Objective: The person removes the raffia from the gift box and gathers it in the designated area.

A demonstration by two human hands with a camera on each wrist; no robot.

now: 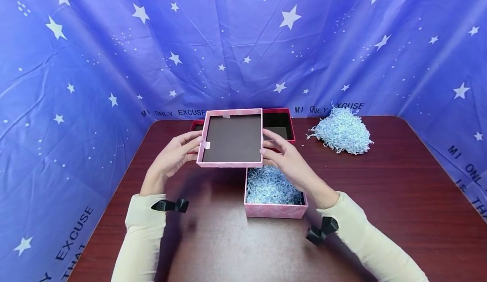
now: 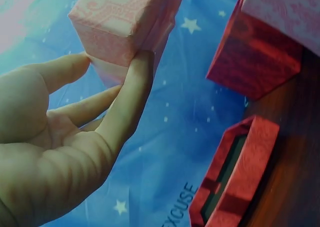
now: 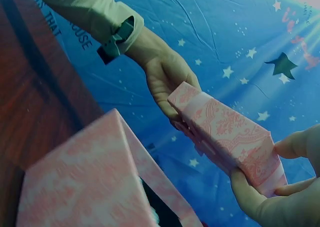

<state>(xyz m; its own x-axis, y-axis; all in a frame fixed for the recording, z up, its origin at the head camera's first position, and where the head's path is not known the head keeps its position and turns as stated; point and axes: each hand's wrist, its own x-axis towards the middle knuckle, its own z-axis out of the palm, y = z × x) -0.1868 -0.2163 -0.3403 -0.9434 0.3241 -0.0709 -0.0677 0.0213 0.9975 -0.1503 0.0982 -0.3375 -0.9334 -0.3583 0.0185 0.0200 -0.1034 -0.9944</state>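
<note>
A pink lid (image 1: 233, 138), its dark inside facing the head camera, is held up above the table between both hands. My left hand (image 1: 171, 155) grips its left side, with fingers and thumb on the pink wall (image 2: 107, 37) in the left wrist view. On the opposite side, my right hand (image 1: 287, 159) pinches the edge; the right wrist view shows these fingers at the end of the patterned lid (image 3: 235, 132). Below and to the right stands a pink box (image 1: 276, 211) filled with blue shredded paper (image 1: 272, 187), partly behind my right hand.
Behind the lid, a red box (image 1: 292, 125) with a black inside stands at the back, and another red piece (image 1: 195, 124) shows at its left. A heap of pale blue shredded paper (image 1: 342, 132) lies at the back right. Starry blue cloth (image 1: 243, 41) surrounds the table (image 1: 399, 180).
</note>
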